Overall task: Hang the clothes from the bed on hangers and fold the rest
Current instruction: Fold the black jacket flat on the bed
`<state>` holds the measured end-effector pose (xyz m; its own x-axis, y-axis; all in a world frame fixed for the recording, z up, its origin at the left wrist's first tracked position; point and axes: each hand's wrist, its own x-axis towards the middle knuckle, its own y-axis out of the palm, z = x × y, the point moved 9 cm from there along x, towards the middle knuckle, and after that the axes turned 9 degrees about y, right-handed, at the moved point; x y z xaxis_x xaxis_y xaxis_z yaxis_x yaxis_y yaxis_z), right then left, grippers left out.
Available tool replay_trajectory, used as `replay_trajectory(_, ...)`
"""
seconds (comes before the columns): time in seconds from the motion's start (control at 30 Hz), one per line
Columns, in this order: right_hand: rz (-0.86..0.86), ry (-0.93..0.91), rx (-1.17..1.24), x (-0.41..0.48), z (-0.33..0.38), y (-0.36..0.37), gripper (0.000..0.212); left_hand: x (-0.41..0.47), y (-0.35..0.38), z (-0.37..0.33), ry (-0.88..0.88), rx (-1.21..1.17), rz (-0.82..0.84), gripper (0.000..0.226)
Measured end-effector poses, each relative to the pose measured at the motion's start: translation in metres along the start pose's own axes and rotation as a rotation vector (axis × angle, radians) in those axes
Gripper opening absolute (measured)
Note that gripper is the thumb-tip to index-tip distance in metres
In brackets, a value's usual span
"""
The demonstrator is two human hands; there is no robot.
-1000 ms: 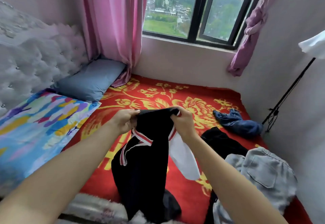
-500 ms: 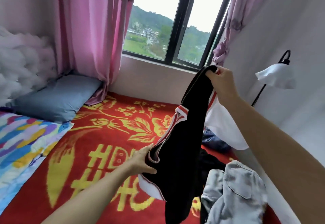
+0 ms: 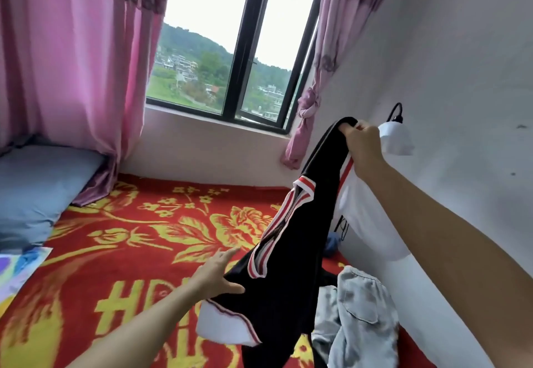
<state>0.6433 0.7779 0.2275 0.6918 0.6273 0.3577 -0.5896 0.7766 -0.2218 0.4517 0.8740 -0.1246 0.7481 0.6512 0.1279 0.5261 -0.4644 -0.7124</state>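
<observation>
Right hand (image 3: 364, 142) grip pinches the black garment (image 3: 291, 295) by its top, raised over the bed's (image 3: 129, 237) right edge. Left hand (image 3: 215, 276) grip is spread, flat against the lower part. Suggest finding both shoulders and shaking it straight before hangering.

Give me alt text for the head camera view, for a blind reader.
A right hand grips the top of a black garment with red and white striped trim, holding it up over a red and yellow floral blanket; the left hand touches its lower part with straight fingers. A pale grey denim garment lies nearby.
</observation>
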Motion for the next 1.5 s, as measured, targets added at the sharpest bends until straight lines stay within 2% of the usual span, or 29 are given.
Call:
replay_trajectory(0.07, 0.007, -0.052, -0.051, -0.005, 0.009, 0.019, 0.036, 0.003, -0.005, 0.009, -0.023, 0.059, -0.083, 0.060)
replay_trajectory(0.13, -0.023, -0.078, -0.102, -0.006, 0.013, 0.028, 0.038, 0.004, -0.011, 0.014, 0.004, -0.093, -0.154, 0.025)
replay_trajectory(0.17, -0.040, -0.082, -0.126, -0.002, 0.012, 0.026, 0.037, 0.000, -0.014, 0.015, 0.010, -0.235, -0.185, 0.017)
replay_trajectory(0.23, -0.066, -0.061, -0.176, 0.005, 0.001, 0.016, 0.037, -0.010, -0.029, 0.026, -0.034, -0.503, -0.256, 0.025)
replay_trajectory(0.3, -0.067, -0.007, -0.273, 0.013, -0.026, 0.008, 0.037, -0.026, -0.059, 0.054, -0.108, -0.651, -0.401, 0.039)
replay_trajectory(0.43, 0.125, 0.101, -0.440, 0.009, -0.099, 0.000, 0.011, -0.055, -0.124, 0.099, -0.191, -0.664, -0.670, 0.039)
replay_trajectory(0.53, 0.307, 0.168, -0.493, -0.010, -0.142, 0.009, 0.013, -0.065, -0.168, 0.115, -0.162, -0.610, -0.730, 0.037)
replay_trajectory(0.6, 0.378, 0.224, -0.489, -0.019, -0.164, 0.018, 0.011, -0.071, -0.199, 0.116, -0.122, -0.526, -0.750, 0.032)
replay_trajectory(0.67, 0.410, 0.292, -0.467, -0.021, -0.183, 0.023, 0.020, -0.073, -0.226, 0.113, -0.058, -0.402, -0.734, 0.030)
replay_trajectory(0.8, 0.431, 0.441, -0.441, -0.014, -0.222, 0.028, 0.038, -0.069, -0.250, 0.096, 0.104, -0.181, -0.607, 0.022)
replay_trajectory(0.93, 0.406, 0.545, -0.375, 0.003, -0.258, 0.038, 0.029, -0.057, -0.243, 0.089, 0.147, -0.054, -0.410, 0.014)
replay_trajectory(1.07, 0.412, 0.564, -0.298, 0.017, -0.278, 0.056, 0.032, -0.050, -0.228, 0.108, 0.067, 0.014, -0.261, 0.015)
replay_trajectory(1.13, 0.449, 0.534, -0.298, 0.025, -0.280, 0.072, 0.031, -0.048, -0.237, 0.116, 0.029, 0.034, -0.338, 0.023)
replay_trajectory(1.27, 0.642, 0.458, -0.243, 0.044, -0.271, 0.120, 0.024, -0.042, -0.276, 0.128, -0.147, -0.029, -0.650, 0.025)
replay_trajectory(1.37, 0.837, 0.459, -0.190, 0.044, -0.252, 0.152, 0.027, -0.031, -0.290, 0.126, -0.271, -0.043, -0.738, 0.032)
replay_trajectory(1.43, 0.919, 0.464, -0.110, 0.040, -0.235, 0.172, 0.019, -0.029, -0.296, 0.125, -0.480, 0.171, -0.767, 0.035)
replay_trajectory(1.5, 0.904, 0.425, -0.007, 0.033, -0.212, 0.194, 0.011, -0.030, -0.290, 0.118, -0.706, 0.356, -0.741, 0.034)
